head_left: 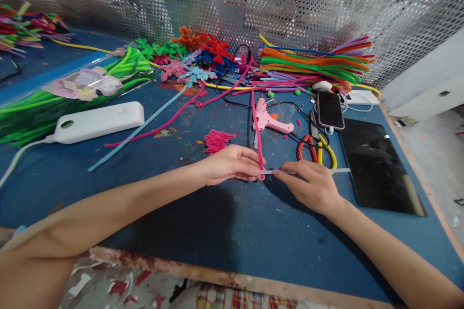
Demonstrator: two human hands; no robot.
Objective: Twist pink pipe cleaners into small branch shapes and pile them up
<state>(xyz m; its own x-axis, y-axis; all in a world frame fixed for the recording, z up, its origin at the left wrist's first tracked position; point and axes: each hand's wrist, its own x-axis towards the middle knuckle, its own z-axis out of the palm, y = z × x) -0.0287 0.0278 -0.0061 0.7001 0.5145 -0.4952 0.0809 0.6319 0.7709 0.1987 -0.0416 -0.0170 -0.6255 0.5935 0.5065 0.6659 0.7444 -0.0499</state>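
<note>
My left hand (230, 163) pinches the lower end of a bright pink pipe cleaner (258, 140) that stands roughly upright. My right hand (313, 183) is closed on a thin whitish stick (340, 170), which runs sideways under the fingers. The stick's left tip meets the pink pipe cleaner at my left fingertips. Beyond them lies a pink glue gun (271, 121). Close to my left hand rests a small bundle of folded pink pipe cleaners (218, 141). Pliers with one red and one yellow handle (328, 152) lie behind my right hand.
A black tablet (380, 164) and a phone (330, 110) lie at the right. Pipe cleaner bundles (315, 63) and snowflake-like shapes (197, 73) line the mesh panel (152, 5). A white bar-shaped device (101, 121) and bagged green pipe cleaners (126, 63) lie left.
</note>
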